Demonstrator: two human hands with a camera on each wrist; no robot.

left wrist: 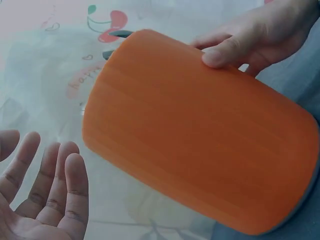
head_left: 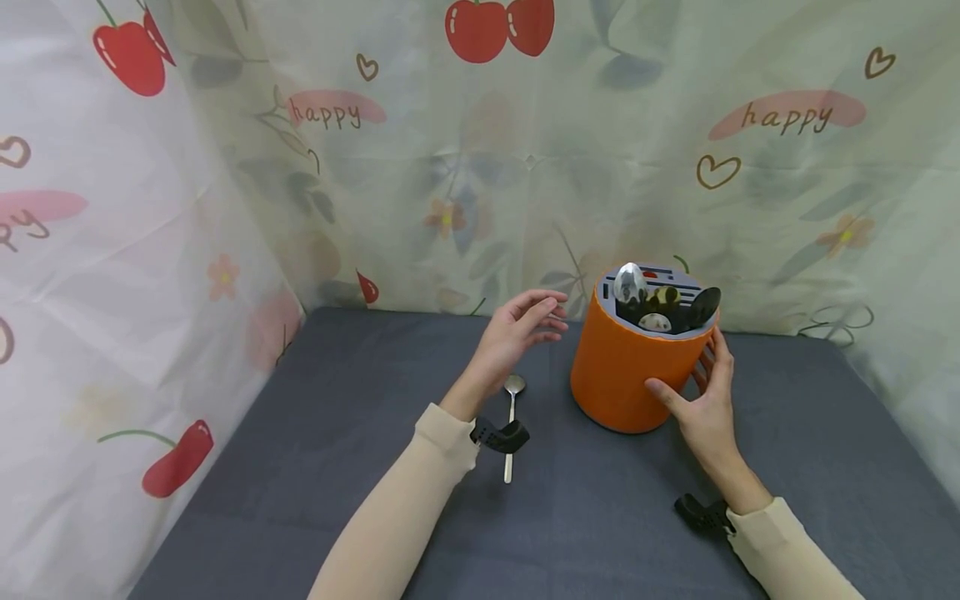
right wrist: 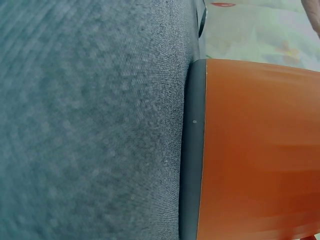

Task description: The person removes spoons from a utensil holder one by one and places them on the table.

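An orange utensil holder [head_left: 637,367] with a grey slotted top stands on the cloth, right of centre. Out of its opening stick a shiny metal spoon [head_left: 629,284], a dark spoon-shaped utensil [head_left: 702,307] and other pieces. My right hand [head_left: 708,408] grips the holder's right side, thumb on the front and fingers round the far side. Left of the holder, my left hand [head_left: 521,329] hovers with nothing in it, its fingers loosely extended; the left wrist view shows its palm beside the orange wall. A small metal spoon [head_left: 514,384] lies on the cloth below the left hand, partly covered by the wrist strap.
Dark grey cloth [head_left: 360,392] covers the table. A printed curtain [head_left: 525,200] hangs right behind its back edge, and another stretch [head_left: 112,292] closes the left side. A thin looped cord [head_left: 840,321] shows at the back right.
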